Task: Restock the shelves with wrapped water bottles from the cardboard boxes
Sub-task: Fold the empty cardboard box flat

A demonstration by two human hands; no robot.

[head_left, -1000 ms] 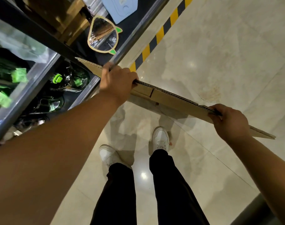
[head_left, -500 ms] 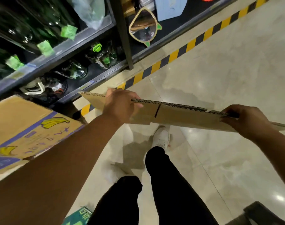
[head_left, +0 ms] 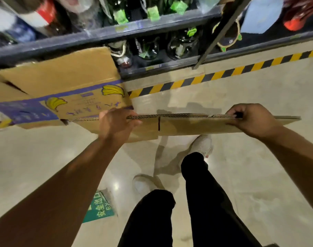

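Observation:
I carry a flattened cardboard box (head_left: 193, 124) edge-on in front of me, roughly level. My left hand (head_left: 116, 124) grips its top edge near the left end, and my right hand (head_left: 250, 120) grips it near the right end. A large cardboard box with banana prints and a purple band (head_left: 63, 86) stands on the floor at the left, against the dark shelves (head_left: 106, 35). Wrapped bottles with green tags (head_left: 152, 11) fill the upper shelf, and round glass bottles (head_left: 182, 45) sit on the bottom shelf.
A yellow-and-black hazard stripe (head_left: 223, 73) runs along the shelf base. A green exit sticker (head_left: 99, 207) lies on the shiny beige floor near my feet (head_left: 202, 145). A triangular yellow-framed item (head_left: 228, 38) and a light blue pack (head_left: 259, 13) occupy the right shelf bay.
My view has swung left along the shelves, bringing the banana box fully into sight. The flattened cardboard has levelled out and moved toward that box; both hands keep their grip.

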